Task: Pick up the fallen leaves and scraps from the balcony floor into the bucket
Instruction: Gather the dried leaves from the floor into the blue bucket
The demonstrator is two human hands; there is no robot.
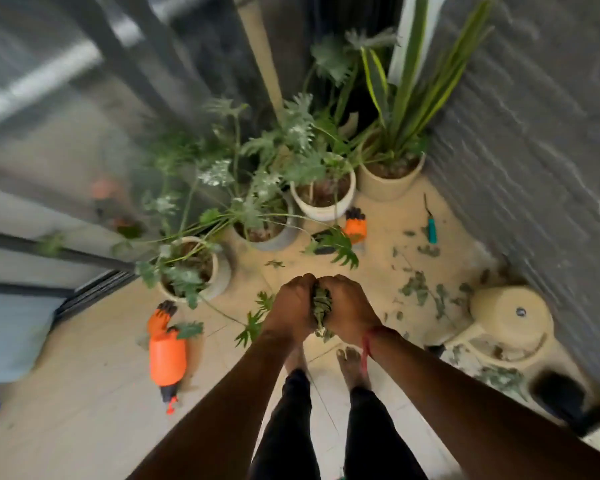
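Left hand point(291, 306) and right hand point(347, 306) squeeze leaf wad point(321, 301) between curled fingers. Scraps point(420, 289) litter floor point(84, 393) right of grip; judged midway, wad undumped.

Soft daylight, heavy motion blur — edges smeared, fisheye-bent

Matt beige floor tiles point(84, 393), glossy orange plastic sprayer point(167, 358), smooth glazed-looking cream pots point(388, 190), rough grey wall point(534, 150).

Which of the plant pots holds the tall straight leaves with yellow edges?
The cream pot farthest back, beside the grey wall; the other planted pots hold lobed, spreading foliage.
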